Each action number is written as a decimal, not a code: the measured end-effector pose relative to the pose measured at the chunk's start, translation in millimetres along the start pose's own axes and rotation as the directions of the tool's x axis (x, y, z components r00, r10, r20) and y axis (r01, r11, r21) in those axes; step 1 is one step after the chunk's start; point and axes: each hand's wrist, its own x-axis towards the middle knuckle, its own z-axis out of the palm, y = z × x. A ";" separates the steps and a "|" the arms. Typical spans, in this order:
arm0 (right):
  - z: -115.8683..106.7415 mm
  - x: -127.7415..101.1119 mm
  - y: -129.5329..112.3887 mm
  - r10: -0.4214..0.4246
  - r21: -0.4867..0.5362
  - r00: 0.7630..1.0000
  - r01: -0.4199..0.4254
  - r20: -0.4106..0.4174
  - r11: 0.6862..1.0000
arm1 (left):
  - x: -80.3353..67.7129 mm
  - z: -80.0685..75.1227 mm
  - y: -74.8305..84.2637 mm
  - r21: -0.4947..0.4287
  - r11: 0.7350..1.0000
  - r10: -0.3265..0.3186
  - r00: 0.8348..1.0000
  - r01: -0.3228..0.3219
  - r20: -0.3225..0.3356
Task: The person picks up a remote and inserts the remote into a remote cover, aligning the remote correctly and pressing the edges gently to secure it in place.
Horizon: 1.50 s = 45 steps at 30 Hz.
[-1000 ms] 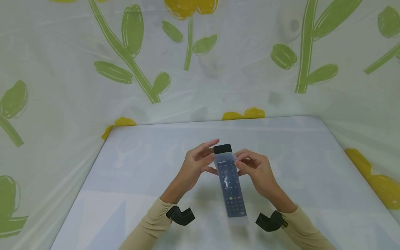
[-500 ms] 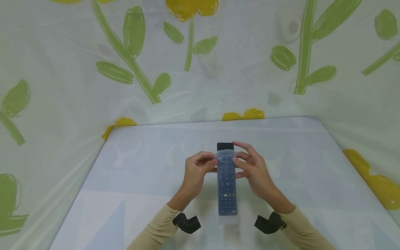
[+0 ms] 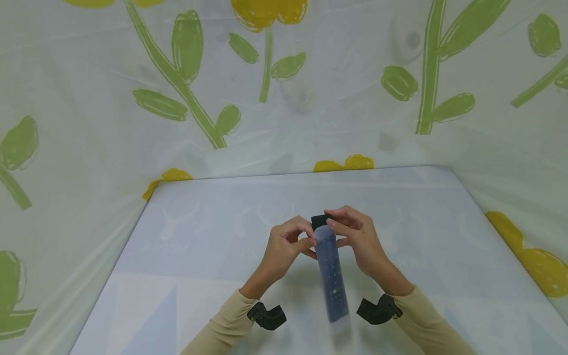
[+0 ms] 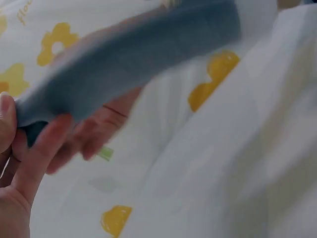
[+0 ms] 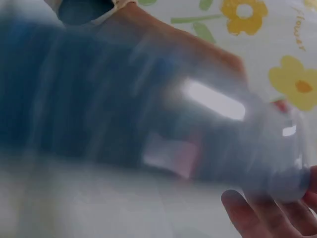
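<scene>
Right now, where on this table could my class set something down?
Bare table lies between the left hand and left edge, between the right hand and right edge, and behind both, up to the flowered cloth. The centre is crowded with both hands, the remote and its plastic cover; the front middle, with forearms.

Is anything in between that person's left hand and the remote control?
Yes: the translucent sleeve. It covers most of the remote control, and the left hand pinches it near its top opening. The remote's black end sticks out uncovered, at the right hand's fingertips.
</scene>
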 end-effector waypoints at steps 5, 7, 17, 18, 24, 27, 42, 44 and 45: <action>-2.2 -4.3 6.7 0.048 0.156 0.999 -0.051 0.023 0.986 | 5.2 -1.2 0.8 0.029 0.999 -0.014 1.000 0.014 -0.011; -3.9 -5.2 7.1 0.030 0.163 1.000 -0.030 0.003 0.986 | 5.5 -1.1 -1.1 0.032 0.998 -0.045 0.999 0.046 -0.016; -0.9 -2.4 4.2 -0.016 0.085 1.000 0.015 0.010 0.996 | -3.9 -6.1 0.0 0.097 0.995 -0.009 0.997 0.016 -0.073; -0.5 -2.8 4.5 -0.018 0.085 1.000 0.017 0.012 0.996 | -4.1 -6.7 0.4 0.099 0.995 -0.014 0.997 0.022 -0.074; 0.8 -4.8 7.3 -0.038 0.100 0.998 0.033 0.048 0.994 | -1.4 -9.8 1.4 0.031 0.999 -0.018 0.998 0.020 -0.064; 1.0 -5.1 8.1 -0.045 0.100 0.997 0.039 0.062 0.994 | 0.2 -11.0 1.5 -0.003 1.000 -0.029 0.998 0.028 -0.062; -9.0 -1.9 -0.4 0.024 0.025 0.996 -0.027 0.088 0.999 | -4.1 -7.5 8.0 0.016 0.984 -0.171 0.972 0.176 -0.159; -7.8 -1.7 1.4 0.039 0.040 0.998 -0.041 0.039 0.998 | -6.1 -3.2 6.3 -0.027 0.989 -0.147 0.979 0.145 -0.140; -6.8 -1.6 2.3 0.049 0.052 0.999 -0.049 0.012 0.997 | -7.0 -0.7 5.2 -0.033 0.992 -0.124 0.984 0.120 -0.131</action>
